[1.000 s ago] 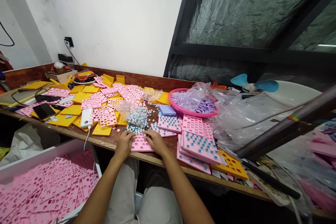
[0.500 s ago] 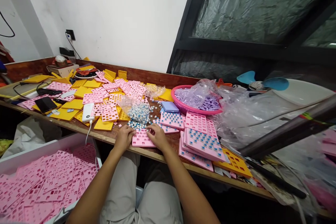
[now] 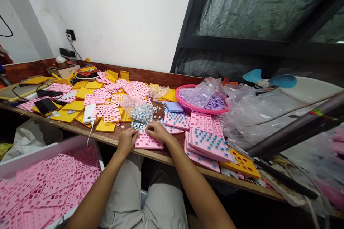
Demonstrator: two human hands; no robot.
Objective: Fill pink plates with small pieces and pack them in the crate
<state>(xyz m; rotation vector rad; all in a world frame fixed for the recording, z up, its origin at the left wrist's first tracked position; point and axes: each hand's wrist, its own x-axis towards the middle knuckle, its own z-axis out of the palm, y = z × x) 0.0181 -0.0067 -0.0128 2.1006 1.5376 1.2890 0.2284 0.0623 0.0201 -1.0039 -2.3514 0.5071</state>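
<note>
A pink foam board with square holes (image 3: 149,142) lies at the table's front edge between my hands. My left hand (image 3: 127,139) rests at the board's left side, its fingers bent and drawn together near the corner; whether they hold a piece is too small to see. Over the board's upper part is my right hand (image 3: 156,131), fingers pinched downward, with anything between them hidden. Just behind the board sits a pile of small blue-and-white foam pieces (image 3: 142,113), partly in a clear bag. To the right, stacked pink boards (image 3: 211,143) carry blue-and-white pieces in rows.
A pink basket (image 3: 201,109) holds purple pieces. Yellow and pink boards (image 3: 75,106) cover the table's left, with a white power bank (image 3: 89,113) and a black phone (image 3: 45,105). A white bin (image 3: 51,150) of pink boards stands below left. Clear plastic bags (image 3: 247,114) heap up at right.
My right hand has moved left and slightly up over the board, uncovering its right side. My left hand stays at the board's left edge.
</note>
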